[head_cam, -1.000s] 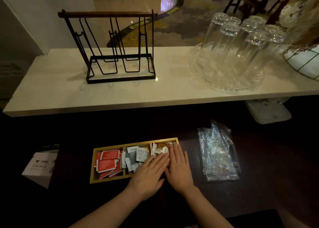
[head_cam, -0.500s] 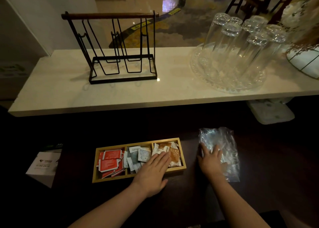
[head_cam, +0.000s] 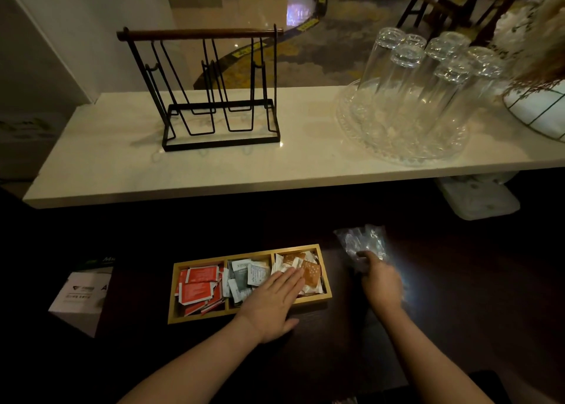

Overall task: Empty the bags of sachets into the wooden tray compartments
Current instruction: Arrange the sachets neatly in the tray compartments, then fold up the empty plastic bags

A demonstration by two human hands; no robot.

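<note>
A wooden tray [head_cam: 172, 293] with three compartments lies on the dark counter. Red sachets [head_cam: 197, 287] fill its left compartment, grey and white sachets [head_cam: 244, 273] the middle one, orange and white sachets [head_cam: 312, 270] the right one. My left hand [head_cam: 272, 302] lies flat with straight fingers across the tray's front rim and the middle and right compartments. To the right of the tray, my right hand [head_cam: 380, 281] grips crumpled clear plastic bags [head_cam: 365, 241], bunched up just above the counter.
A white shelf [head_cam: 305, 159] runs above the counter, carrying a black wire rack [head_cam: 214, 98], a glass tray of upturned tumblers [head_cam: 412, 98] and a wire basket [head_cam: 538, 110]. A white box [head_cam: 82, 296] sits left of the tray.
My right hand left the tray, moved right onto the plastic bags and has gathered them into a bunch. My left hand stayed flat on the tray.
</note>
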